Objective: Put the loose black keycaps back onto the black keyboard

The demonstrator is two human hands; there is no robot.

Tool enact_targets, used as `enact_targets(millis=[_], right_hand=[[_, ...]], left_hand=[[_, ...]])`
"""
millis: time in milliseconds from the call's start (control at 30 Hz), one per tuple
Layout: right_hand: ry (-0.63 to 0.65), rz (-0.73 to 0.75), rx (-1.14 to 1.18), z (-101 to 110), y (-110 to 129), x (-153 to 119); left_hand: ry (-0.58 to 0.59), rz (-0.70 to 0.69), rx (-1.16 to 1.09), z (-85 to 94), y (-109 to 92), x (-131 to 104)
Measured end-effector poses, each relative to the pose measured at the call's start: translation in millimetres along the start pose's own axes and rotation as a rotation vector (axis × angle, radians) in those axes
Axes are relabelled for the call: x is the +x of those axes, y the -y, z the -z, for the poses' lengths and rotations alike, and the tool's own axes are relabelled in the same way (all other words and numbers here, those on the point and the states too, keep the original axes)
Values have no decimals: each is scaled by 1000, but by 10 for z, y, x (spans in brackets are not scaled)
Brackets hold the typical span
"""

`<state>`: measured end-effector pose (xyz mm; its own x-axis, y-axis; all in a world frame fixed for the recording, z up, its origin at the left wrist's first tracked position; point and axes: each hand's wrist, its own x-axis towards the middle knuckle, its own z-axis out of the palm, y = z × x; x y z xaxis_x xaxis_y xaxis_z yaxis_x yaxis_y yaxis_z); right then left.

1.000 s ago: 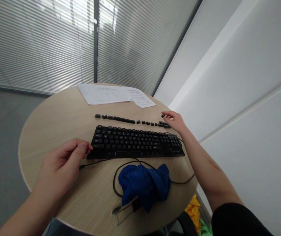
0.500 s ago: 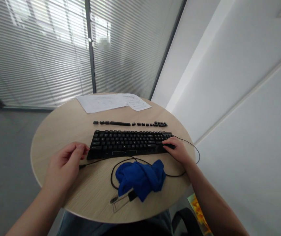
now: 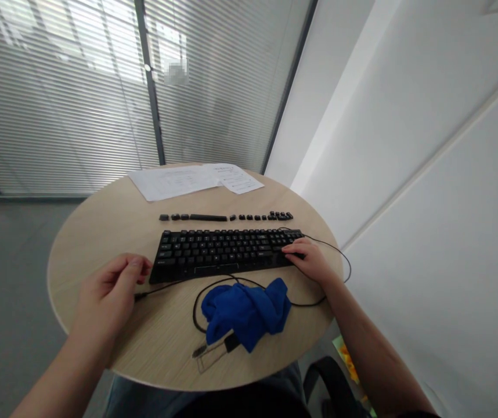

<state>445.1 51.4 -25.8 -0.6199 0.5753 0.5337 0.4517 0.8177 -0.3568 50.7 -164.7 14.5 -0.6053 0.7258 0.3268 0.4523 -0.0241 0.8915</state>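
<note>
A black keyboard lies across the round table. Its bottom strip has no keycaps, and a pale outline marks the long slot there. Beyond it, loose black keycaps form a row with a long space bar. My left hand is by the keyboard's left end, fingers curled and thumb pressed to them; what they may hold is hidden. My right hand reaches over the lower right keys, fingers stretched and touching the keyboard. Nearer me lie a crumpled blue cloth and a wire keycap puller.
A black cable loops around the cloth, its plug end near my left hand. Printed papers lie at the table's far edge. A white wall stands on the right, a chair below.
The view has shifted slightly, so everything sits a little further left. My left hand has drawn slightly off the keyboard's edge. The thumb and fingers of my right hand have come closer together.
</note>
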Motion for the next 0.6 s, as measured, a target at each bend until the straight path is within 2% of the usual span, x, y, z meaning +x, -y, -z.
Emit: enact_targets(millis=[200, 433, 600], right_hand=[[-20, 13, -34, 1, -11, 16], [61, 3, -13, 37, -56, -19], [57, -4, -17, 21, -40, -47]], left_hand=[[14, 16, 7, -13, -7, 15], [-9, 29, 0, -24, -6, 0], [-3, 24, 5, -15, -3, 10]])
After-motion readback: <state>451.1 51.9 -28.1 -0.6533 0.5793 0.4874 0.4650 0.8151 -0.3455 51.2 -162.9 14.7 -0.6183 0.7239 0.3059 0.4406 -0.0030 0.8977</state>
